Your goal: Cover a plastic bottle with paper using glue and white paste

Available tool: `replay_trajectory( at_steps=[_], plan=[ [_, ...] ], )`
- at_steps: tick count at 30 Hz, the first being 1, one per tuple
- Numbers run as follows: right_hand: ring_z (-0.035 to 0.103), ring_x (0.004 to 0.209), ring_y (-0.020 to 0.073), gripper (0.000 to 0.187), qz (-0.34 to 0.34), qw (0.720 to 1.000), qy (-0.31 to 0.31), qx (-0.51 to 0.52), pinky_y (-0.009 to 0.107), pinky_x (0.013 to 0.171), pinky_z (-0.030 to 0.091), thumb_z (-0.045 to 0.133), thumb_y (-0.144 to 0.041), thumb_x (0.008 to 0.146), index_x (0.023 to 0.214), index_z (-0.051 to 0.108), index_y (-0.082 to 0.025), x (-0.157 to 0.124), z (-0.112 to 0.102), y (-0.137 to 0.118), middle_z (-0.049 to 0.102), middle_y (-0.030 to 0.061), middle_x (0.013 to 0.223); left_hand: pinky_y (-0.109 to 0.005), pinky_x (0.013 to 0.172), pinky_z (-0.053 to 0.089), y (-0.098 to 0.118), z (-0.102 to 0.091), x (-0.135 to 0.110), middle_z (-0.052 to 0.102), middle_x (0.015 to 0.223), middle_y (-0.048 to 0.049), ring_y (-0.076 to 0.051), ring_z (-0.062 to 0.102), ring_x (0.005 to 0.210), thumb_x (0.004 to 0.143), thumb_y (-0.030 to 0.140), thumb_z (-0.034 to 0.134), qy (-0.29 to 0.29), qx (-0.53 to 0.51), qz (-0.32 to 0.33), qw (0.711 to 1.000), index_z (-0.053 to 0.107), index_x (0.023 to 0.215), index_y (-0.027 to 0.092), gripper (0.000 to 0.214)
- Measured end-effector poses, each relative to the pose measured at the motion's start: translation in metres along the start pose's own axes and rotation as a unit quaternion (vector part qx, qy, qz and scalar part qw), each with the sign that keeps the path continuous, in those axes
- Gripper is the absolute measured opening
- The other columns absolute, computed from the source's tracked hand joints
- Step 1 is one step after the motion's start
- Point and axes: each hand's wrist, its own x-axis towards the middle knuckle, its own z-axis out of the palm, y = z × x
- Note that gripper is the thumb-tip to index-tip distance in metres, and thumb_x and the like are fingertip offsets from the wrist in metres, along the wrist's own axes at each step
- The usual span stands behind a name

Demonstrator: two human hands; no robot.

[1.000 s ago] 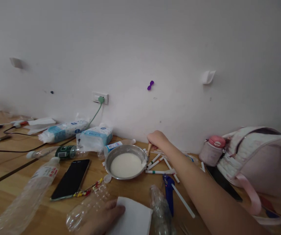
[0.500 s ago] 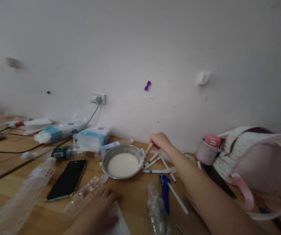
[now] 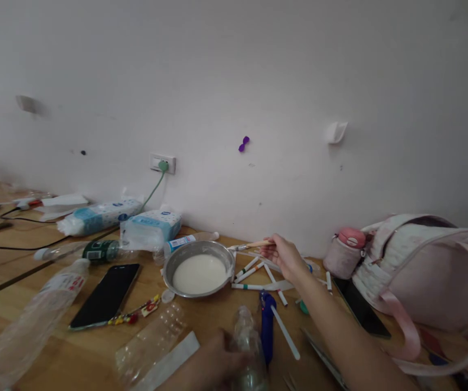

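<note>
In the head view my right hand (image 3: 285, 254) pinches the wooden handle of a brush (image 3: 254, 245). The brush lies nearly level, its whitish tip pointing left at the rim of a metal bowl (image 3: 170, 276). Milky white liquid (image 3: 199, 275) fills the lower part of that bowl. My left hand (image 3: 223, 358), smeared by motion, is low in the middle, its fingers closed round the side of a clear plastic bottle (image 3: 245, 326). Just right of the bottle is a blue glue gun (image 3: 267, 326) with a white stick in it.
Several markers (image 3: 248, 287) lie right of the bowl. Leftward are a black phone (image 3: 106, 296), a beaded strap (image 3: 136, 314), a cut plastic piece (image 3: 152, 342), empty bottles (image 3: 30, 326) and tissue packs (image 3: 152, 225). A pink bag (image 3: 413, 282) and cup (image 3: 346, 252) stand right.
My right hand has drawn the brush back to the right, from dipping at the bowl's rim to nearly level. My left hand has moved right from the cut plastic to the clear bottle.
</note>
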Motion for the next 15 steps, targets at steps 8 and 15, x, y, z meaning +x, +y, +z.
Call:
replay_trajectory(
  at_steps=[8,15],
  plan=[
    [0.063,0.055,0.0091,0.008,-0.130,0.989,0.016,0.069,0.020,0.060,0.052,0.057,-0.016,0.076,0.081,0.063,-0.012,-0.026,-0.012,0.008,0.067,-0.0015,0.058,-0.032,0.084,0.046,0.016,-0.033,-0.015,0.067,0.108,-0.0061,-0.024,0.061,0.099,0.063,0.034,0.069,-0.097,-0.224,0.066,0.967,0.054,0.109,0.021,0.050],
    [0.064,0.052,0.0164,0.031,-0.194,0.980,0.046,-0.020,0.023,0.050,0.054,0.067,-0.043,0.062,0.078,0.070,-0.017,-0.096,-0.026,0.018,0.070,0.0031,0.059,-0.036,0.091,0.042,0.012,-0.049,-0.002,0.071,0.099,-0.0070,-0.029,0.058,0.102,0.053,0.036,0.078,-0.028,-0.238,0.145,0.960,0.065,0.095,0.020,0.047]
  ],
)
